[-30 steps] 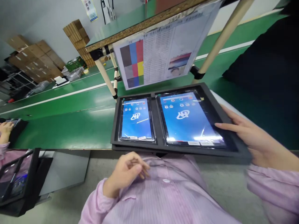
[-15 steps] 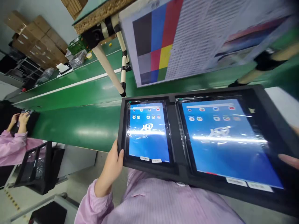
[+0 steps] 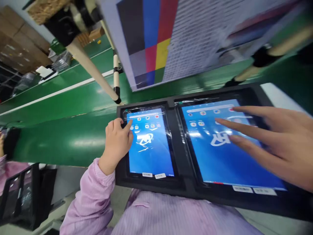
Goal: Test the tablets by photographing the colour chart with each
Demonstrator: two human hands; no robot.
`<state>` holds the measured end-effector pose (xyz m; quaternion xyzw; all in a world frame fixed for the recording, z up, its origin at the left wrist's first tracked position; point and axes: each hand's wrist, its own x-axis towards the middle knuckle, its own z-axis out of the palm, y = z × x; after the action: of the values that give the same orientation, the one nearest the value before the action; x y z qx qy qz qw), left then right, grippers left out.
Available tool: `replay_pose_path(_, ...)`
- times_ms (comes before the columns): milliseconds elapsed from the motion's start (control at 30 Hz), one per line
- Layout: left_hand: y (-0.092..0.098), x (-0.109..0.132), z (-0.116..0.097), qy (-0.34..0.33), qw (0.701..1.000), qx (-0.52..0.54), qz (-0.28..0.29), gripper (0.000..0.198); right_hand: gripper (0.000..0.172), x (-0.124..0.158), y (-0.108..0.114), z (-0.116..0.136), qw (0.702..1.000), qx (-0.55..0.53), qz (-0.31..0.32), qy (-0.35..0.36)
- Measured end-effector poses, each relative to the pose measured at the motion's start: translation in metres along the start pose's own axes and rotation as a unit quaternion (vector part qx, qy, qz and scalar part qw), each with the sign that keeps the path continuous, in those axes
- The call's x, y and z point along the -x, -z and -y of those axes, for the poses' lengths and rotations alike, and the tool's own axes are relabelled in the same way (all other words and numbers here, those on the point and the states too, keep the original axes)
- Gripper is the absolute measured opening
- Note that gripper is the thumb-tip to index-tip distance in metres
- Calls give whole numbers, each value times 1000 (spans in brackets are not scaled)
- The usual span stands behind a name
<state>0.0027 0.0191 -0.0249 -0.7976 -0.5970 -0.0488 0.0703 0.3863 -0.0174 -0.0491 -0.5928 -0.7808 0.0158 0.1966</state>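
Note:
Two lit tablets lie side by side in a black foam tray (image 3: 180,150), both with blue home screens, app icons and a white logo. Over the upper left corner of the left tablet (image 3: 154,156) is my left hand (image 3: 118,140). Its index finger points onto the screen near the icons, and its other fingers are bent loosely with nothing in them. Above the right tablet (image 3: 220,163), my right hand (image 3: 278,140) spreads its fingers, with fingertips at the icons; whether they touch the glass I cannot tell. Clear film covers both screens, and barcode labels sit at their lower edges.
A printed colour test chart (image 3: 149,45) hangs above the tray on a pipe frame (image 3: 95,71). Behind runs a green conveyor belt (image 3: 68,130). At the left, another black tray (image 3: 19,192) stands near a co-worker's pink sleeve (image 3: 7,173). Cardboard boxes (image 3: 22,42) are stacked farther back.
My left hand has let go of the tray's left edge and moved up onto the left tablet. My right hand has come in from the right edge over the right tablet, fingers spread.

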Motion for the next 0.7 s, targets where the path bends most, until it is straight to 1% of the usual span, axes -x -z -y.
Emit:
replay_pose_path(67,-2,2,0,12,1000,7,-12,43,61,-9,-1,10,999,24,-7,28)
replay_pose_path(200,-6,3,1,49,995,68,-57,45,54,-26,-16,18,996,73,0,43)
replay_pose_path(300,-13,0,-2,66,990,108,-63,44,53,-35,-26,20,994,90,24,59)
replay_pose_path(367,-17,-1,-4,74,988,121,-60,43,55,-39,-25,20,994,88,31,60)
replay_pose_path(433,-20,-2,-5,77,987,128,-57,42,59,-38,-15,17,998,59,4,26)
replay_pose_path(500,-21,-2,-5,80,985,140,-58,40,66,-31,1,9,999,18,-28,-42)
replay_pose_path(567,-21,-2,-4,85,981,162,-64,38,79,-17,16,-4,992,-7,-53,-113)
replay_pose_path(633,-22,-2,-2,90,976,187,-67,36,93,3,22,-22,984,-8,-53,-171)
replay_pose_path(700,-23,-4,0,89,972,204,-69,35,106,26,18,-42,974,4,-33,-225)
